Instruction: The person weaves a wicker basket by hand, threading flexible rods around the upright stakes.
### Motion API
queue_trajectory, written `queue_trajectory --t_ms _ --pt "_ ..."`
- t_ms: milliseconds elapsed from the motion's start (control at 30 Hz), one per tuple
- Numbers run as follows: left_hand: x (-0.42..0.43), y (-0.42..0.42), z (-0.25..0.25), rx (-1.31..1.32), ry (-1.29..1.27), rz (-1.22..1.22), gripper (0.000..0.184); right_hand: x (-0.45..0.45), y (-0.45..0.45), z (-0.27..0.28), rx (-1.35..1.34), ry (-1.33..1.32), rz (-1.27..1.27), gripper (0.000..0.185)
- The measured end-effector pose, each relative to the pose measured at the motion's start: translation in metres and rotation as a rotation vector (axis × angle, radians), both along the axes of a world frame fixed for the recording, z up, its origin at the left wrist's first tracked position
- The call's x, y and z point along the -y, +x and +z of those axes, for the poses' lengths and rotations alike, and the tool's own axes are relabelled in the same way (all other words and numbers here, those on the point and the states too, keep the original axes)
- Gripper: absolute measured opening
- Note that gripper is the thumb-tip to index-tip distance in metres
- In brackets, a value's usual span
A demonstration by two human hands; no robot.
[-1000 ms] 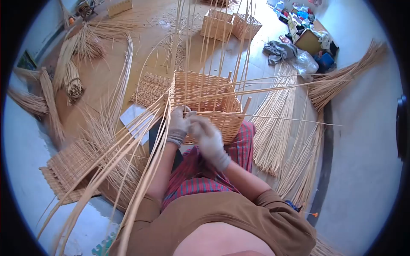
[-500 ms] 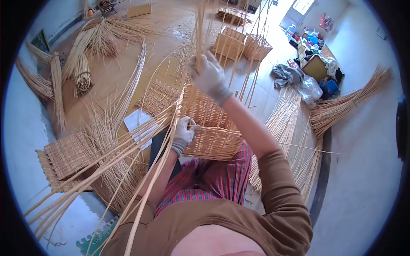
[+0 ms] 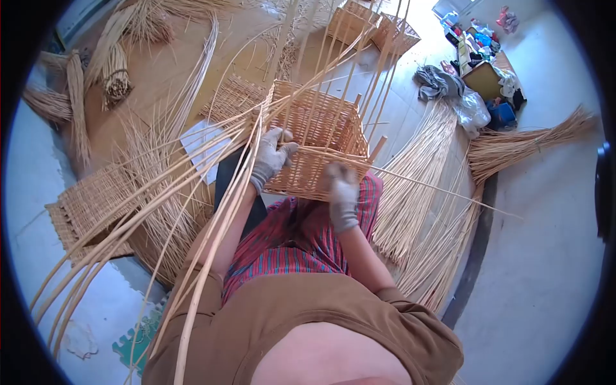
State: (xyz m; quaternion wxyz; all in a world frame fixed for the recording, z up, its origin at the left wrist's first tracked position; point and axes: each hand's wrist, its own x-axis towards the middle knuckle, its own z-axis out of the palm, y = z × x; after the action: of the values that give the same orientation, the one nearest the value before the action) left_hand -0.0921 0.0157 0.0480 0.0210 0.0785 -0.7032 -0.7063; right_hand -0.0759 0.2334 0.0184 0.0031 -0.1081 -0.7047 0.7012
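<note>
A square wicker basket [image 3: 301, 174] with long upright stakes rests at my lap. My left hand [image 3: 273, 156], in a pale work glove, is closed at the basket's near left corner, thumb and fingers pinched on the rim and a wicker rod there. Long loose wicker rods [image 3: 138, 234] fan from that corner to the lower left, passing over my left forearm. My right hand [image 3: 343, 192], also gloved, is at the near wall toward its right end. Motion smears its fingers, so whether they hold anything is unclear. One thin rod extends from the near rim to the right.
Split wicker bundles [image 3: 417, 192] lie on the floor to the right, with another tied bundle [image 3: 526, 144] beyond. Woven panels [image 3: 96, 199] lie at the left. Finished-looking boxes [image 3: 372, 29] stand ahead. Bags and clothes [image 3: 471, 109] are heaped at the right.
My right hand has come down from high among the upright stakes to the near wall of the basket. My left hand stays at the corner. The view has tilted lower.
</note>
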Motion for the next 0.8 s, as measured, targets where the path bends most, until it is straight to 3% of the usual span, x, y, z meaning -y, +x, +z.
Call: queue_trajectory --t_ms 33,67,100,133,167,200,233,333,367,400,433,500,533,567,600,633,667,700,733,767,800 --pt "0.002 -0.002 -0.004 -0.013 -0.115 -0.047 0.016 -0.001 0.001 0.041 -0.195 -0.257 -0.132 0.032" --pt "-0.002 -0.002 -0.002 -0.007 -0.113 -0.059 0.016 -0.019 -0.018 0.026 -0.375 -0.184 -0.107 0.03" --pt "-0.007 -0.002 0.003 0.025 -0.146 0.006 0.018 -0.007 -0.028 0.058 -0.447 -0.217 -0.051 0.031" --pt "-0.011 -0.002 0.007 0.053 -0.18 0.074 0.02 -0.002 -0.05 0.065 -0.685 0.263 0.002 0.037" --pt "-0.012 -0.004 0.005 0.079 -0.222 0.101 0.026 0.01 -0.066 0.085 -0.757 0.42 0.094 0.043" --pt "-0.015 -0.004 0.008 0.079 -0.227 0.098 0.026 0.023 -0.081 0.105 -0.841 0.565 0.179 0.049" --pt "-0.017 -0.003 0.014 0.095 -0.197 0.136 0.03 0.05 -0.086 0.14 -0.78 0.371 0.292 0.056" --pt "-0.02 -0.003 0.017 0.182 -0.209 0.193 0.037 0.077 -0.114 0.149 -0.964 0.807 0.095 0.058" --pt "-0.016 -0.008 0.009 0.157 -0.27 0.194 0.035 0.071 -0.112 0.148 -0.756 0.526 0.199 0.062" --pt "-0.014 -0.01 0.001 0.137 -0.329 0.194 0.033 0.047 -0.107 0.13 -0.785 0.39 0.252 0.065" --pt "-0.016 -0.008 0.004 0.108 -0.227 0.212 0.027 0.024 -0.101 0.112 -0.809 0.254 0.308 0.067" --pt "-0.012 -0.006 0.011 0.094 -0.28 0.188 0.02 -0.008 -0.054 0.043 -0.73 -0.027 0.054 0.045" --pt "-0.013 -0.007 0.014 0.072 -0.336 0.154 0.014 -0.021 -0.033 0.025 -0.607 -0.122 0.041 0.035" --pt "-0.019 -0.006 0.015 0.076 -0.34 0.143 0.014 -0.027 -0.022 0.022 -0.534 -0.17 0.018 0.03" --pt "-0.032 -0.002 0.014 -0.033 -0.176 0.267 0.011 -0.034 -0.013 0.019 -0.462 -0.22 -0.007 0.025" --pt "-0.044 0.003 0.016 -0.142 -0.009 0.381 0.015 -0.043 -0.011 0.032 -0.386 -0.164 0.016 0.02" --pt "-0.052 0.004 0.021 -0.146 -0.013 0.35 0.015 -0.055 -0.014 0.043 -0.325 -0.108 0.043 0.018" --pt "-0.058 0.005 0.033 -0.447 -0.274 0.381 0.021 -0.075 -0.016 0.034 -0.112 -0.324 0.097 0.015" --pt "-0.063 0.005 0.042 -0.745 -0.53 0.417 0.027 -0.08 -0.011 0.029 -0.125 -0.319 0.085 0.015" --pt "-0.071 0.001 0.051 -0.508 -0.529 0.234 0.022 -0.084 -0.008 0.023 -0.214 -0.489 -0.052 0.015" --pt "-0.075 -0.01 0.055 -0.499 -0.519 0.236 0.022 -0.089 -0.003 0.021 -0.291 -0.653 -0.191 0.015"
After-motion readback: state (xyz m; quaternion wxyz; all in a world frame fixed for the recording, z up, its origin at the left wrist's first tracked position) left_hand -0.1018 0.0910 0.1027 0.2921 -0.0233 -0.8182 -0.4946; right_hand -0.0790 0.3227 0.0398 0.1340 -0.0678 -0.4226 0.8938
